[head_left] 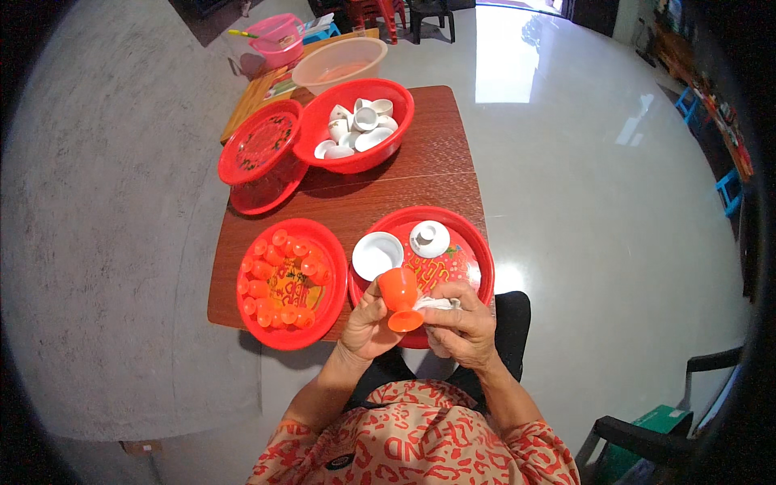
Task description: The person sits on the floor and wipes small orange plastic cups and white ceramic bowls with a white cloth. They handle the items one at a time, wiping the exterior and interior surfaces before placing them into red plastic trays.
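An orange stemmed cup (398, 288) is held up over the near edge of the right-hand red tray (483, 263). My left hand (368, 325) closes round the cup from its left side. A crumpled white tissue or cloth (437, 304) is pinched in my right hand (463, 327), its end against the cup near the stem. Just beyond my hands, a white bowl (377, 255) sits at the tray's left and a white lid with a knob (429, 239) rests farther right.
Left of my hands, a red tray (339, 303) holds several small orange cups (259, 269). Farther back stand a red basin (404, 109) of white cups and bowls, stacked red trays (234, 166), a translucent basin (339, 65) and a pink tub (279, 40). A black armchair (647, 440) is at lower right.
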`<state>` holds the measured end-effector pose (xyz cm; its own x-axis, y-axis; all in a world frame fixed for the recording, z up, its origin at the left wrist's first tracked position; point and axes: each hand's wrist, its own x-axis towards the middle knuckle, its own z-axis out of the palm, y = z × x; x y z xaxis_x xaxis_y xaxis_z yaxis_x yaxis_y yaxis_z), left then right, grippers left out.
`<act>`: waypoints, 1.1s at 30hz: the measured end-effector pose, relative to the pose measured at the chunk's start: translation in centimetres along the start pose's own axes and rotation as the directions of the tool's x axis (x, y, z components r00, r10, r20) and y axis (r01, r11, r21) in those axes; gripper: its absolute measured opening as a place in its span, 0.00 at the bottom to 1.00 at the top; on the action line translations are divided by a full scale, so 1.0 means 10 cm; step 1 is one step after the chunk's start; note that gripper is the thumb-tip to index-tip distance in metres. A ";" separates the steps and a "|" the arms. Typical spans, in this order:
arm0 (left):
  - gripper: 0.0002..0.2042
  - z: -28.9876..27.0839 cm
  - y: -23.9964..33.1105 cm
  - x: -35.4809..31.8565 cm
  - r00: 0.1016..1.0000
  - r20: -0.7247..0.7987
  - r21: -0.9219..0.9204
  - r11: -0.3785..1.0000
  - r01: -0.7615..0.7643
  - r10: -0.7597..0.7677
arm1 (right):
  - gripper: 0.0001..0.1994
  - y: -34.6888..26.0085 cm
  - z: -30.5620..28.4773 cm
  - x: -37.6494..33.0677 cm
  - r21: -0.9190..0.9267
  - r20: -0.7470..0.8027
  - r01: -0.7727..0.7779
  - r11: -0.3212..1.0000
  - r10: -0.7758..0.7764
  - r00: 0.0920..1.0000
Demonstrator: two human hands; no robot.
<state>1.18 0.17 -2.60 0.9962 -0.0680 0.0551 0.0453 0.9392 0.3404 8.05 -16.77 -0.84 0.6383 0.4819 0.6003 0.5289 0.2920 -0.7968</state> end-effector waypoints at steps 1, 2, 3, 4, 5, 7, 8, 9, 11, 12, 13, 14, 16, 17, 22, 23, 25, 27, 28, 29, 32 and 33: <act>0.21 0.00 0.01 0.01 1.000 0.006 0.009 1.000 0.009 -0.009 | 0.18 -0.02 -0.02 0.00 -0.013 -0.009 -0.030 0.999 0.030 1.000; 0.21 0.00 0.02 0.01 1.000 0.013 0.019 1.000 0.019 -0.020 | 0.18 -0.03 -0.05 0.04 -0.016 -0.046 -0.009 1.000 0.008 0.999; 0.22 0.01 0.03 0.01 1.000 0.005 0.046 0.999 0.020 -0.021 | 0.18 -0.03 -0.08 0.10 -0.021 -0.083 0.013 1.000 -0.015 0.996; 0.23 0.02 0.01 0.03 1.000 -0.002 0.068 0.997 0.031 -0.031 | 0.18 -0.04 -0.13 0.14 -0.035 -0.126 0.030 0.999 -0.034 0.991; 0.23 0.04 0.00 0.04 0.999 -0.007 0.090 0.995 0.043 -0.042 | 0.17 -0.09 -0.14 0.17 -0.020 -0.111 -0.025 0.999 0.022 0.994; 0.24 0.14 -0.02 0.05 0.998 -0.041 0.170 0.984 0.047 -0.041 | 0.16 -0.14 -0.14 0.29 -0.097 0.045 0.060 0.994 -0.056 0.997; 0.25 0.17 -0.04 0.08 0.998 -0.041 0.203 0.978 0.056 -0.049 | 0.16 -0.17 -0.17 0.33 -0.149 0.123 0.105 0.983 -0.087 0.989; 0.26 0.17 -0.04 0.08 0.999 -0.005 0.234 0.971 0.044 -0.044 | 0.15 -0.17 -0.17 0.30 -0.097 0.132 0.073 0.993 -0.060 0.989; 0.25 0.08 -0.04 0.05 0.998 -0.049 0.266 0.963 0.044 -0.032 | 0.14 -0.08 -0.15 0.21 -0.004 0.130 0.030 1.000 -0.029 0.991; 0.24 0.08 -0.05 0.05 0.997 -0.073 0.260 0.965 0.039 -0.020 | 0.14 -0.05 -0.12 0.18 0.003 0.114 0.047 0.999 -0.047 0.992; 0.23 0.03 -0.07 0.04 0.995 -0.096 0.230 0.973 0.029 -0.007 | 0.14 -0.02 -0.08 0.15 0.013 0.070 0.052 0.999 -0.053 0.996; 0.22 0.09 -0.09 0.05 0.997 -0.078 0.206 0.978 0.020 -0.004 | 0.14 0.01 -0.05 0.10 0.032 0.025 0.061 0.998 -0.062 0.998; 0.21 0.11 -0.14 0.09 0.995 -0.092 0.167 0.986 -0.012 0.027 | 0.13 0.02 -0.01 0.07 0.096 -0.068 0.019 0.995 -0.012 0.998; 0.20 0.11 -0.17 0.11 0.993 -0.114 0.150 0.989 -0.011 0.028 | 0.12 -0.02 0.01 0.06 0.133 -0.117 -0.025 0.991 0.041 0.992; 0.20 0.10 -0.25 0.15 0.983 -0.182 0.084 0.996 0.023 -0.007 | 0.09 0.05 0.05 0.02 0.116 -0.270 -0.086 0.990 0.115 0.956; 0.21 0.16 -0.27 0.16 0.983 -0.181 0.071 0.997 0.032 -0.018 | 0.09 0.00 0.03 0.03 0.149 -0.284 -0.114 0.982 0.153 0.946; 0.22 0.25 -0.28 0.16 0.982 -0.186 0.047 0.998 0.041 -0.032 | 0.13 -0.09 -0.02 0.11 0.215 -0.276 -0.116 0.970 0.175 0.945; 0.24 0.23 -0.27 0.15 0.990 -0.143 0.123 0.992 0.030 -0.012 | 0.15 -0.09 -0.10 0.17 0.076 -0.143 -0.091 0.993 0.101 0.985; 0.24 0.22 -0.24 0.16 0.993 -0.116 0.164 0.986 0.024 -0.005 | 0.17 -0.07 -0.13 0.19 0.006 -0.075 -0.067 0.998 0.068 0.995; 0.23 0.23 -0.22 0.16 0.993 -0.121 0.187 0.982 0.028 -0.005 | 0.17 -0.03 -0.11 0.19 0.030 -0.082 -0.044 0.999 0.046 0.996; 0.22 0.20 -0.17 0.18 0.988 -0.149 0.080 0.996 0.050 -0.037 | 0.16 0.02 -0.01 0.19 0.064 -0.151 0.038 0.997 -0.028 0.988; 0.20 0.21 -0.16 0.18 0.990 -0.127 0.055 0.996 0.070 -0.063 | 0.16 0.01 0.02 0.18 0.051 -0.188 0.028 0.998 -0.018 0.982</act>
<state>2.79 -2.20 -1.08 0.9928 -0.0835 -0.0857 0.1108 0.9121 0.3946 9.10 -15.72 0.17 0.7226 0.3127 0.6165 0.5174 0.3469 -0.7823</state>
